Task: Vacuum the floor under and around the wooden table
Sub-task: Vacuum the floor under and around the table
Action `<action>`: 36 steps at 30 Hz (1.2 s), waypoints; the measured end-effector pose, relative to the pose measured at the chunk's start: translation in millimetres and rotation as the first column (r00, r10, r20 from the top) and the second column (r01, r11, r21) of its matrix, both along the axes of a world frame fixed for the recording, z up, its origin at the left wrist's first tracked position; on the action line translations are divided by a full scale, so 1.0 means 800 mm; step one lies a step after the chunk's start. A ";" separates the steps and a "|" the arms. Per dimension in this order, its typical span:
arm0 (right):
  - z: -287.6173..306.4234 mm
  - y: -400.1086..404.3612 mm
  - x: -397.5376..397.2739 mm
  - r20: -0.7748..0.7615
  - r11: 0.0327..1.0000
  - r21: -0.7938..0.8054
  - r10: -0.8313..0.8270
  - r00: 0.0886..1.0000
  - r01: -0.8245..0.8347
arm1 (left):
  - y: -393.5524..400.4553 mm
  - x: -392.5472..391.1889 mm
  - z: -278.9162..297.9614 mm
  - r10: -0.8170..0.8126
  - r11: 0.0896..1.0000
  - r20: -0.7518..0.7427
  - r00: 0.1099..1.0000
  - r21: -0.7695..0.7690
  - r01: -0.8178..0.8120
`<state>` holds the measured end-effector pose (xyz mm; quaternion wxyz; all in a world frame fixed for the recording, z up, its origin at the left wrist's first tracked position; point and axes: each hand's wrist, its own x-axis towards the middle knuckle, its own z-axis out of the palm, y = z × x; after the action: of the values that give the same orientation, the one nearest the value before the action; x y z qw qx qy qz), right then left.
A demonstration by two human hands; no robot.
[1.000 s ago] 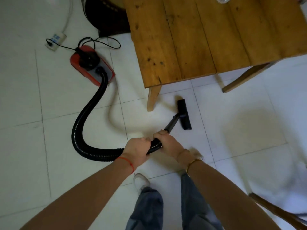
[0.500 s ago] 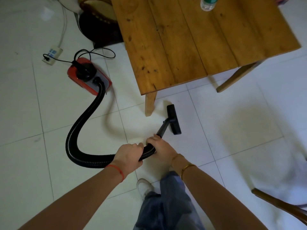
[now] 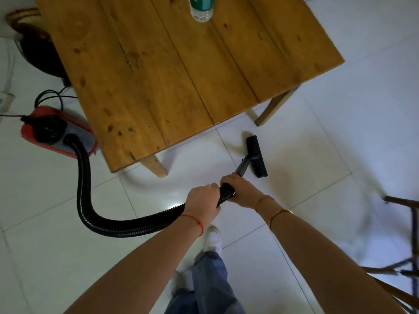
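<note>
Head view: both hands, left (image 3: 204,199) and right (image 3: 240,189), curl around the ribbed hose (image 3: 95,214) near its stiff wand (image 3: 241,166); the light nozzle (image 3: 257,156) should glide easily.

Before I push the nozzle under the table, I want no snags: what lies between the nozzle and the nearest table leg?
In the head view, only bare white floor tile lies between the nozzle and the nearest table leg.
</note>
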<state>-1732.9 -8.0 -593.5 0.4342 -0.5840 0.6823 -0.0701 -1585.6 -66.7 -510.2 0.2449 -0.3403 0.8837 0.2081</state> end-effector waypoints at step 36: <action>0.032 -0.029 0.490 0.085 0.998 -0.010 0.056 0.995 -0.055 | -0.035 0.477 0.052 -0.101 0.995 0.143 0.985 -0.006 0.103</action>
<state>-1340.5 -30.9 -567.6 0.4625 -0.6008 0.6464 -0.0855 -1204.2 -94.7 -468.6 0.3156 -0.3105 0.8814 0.1645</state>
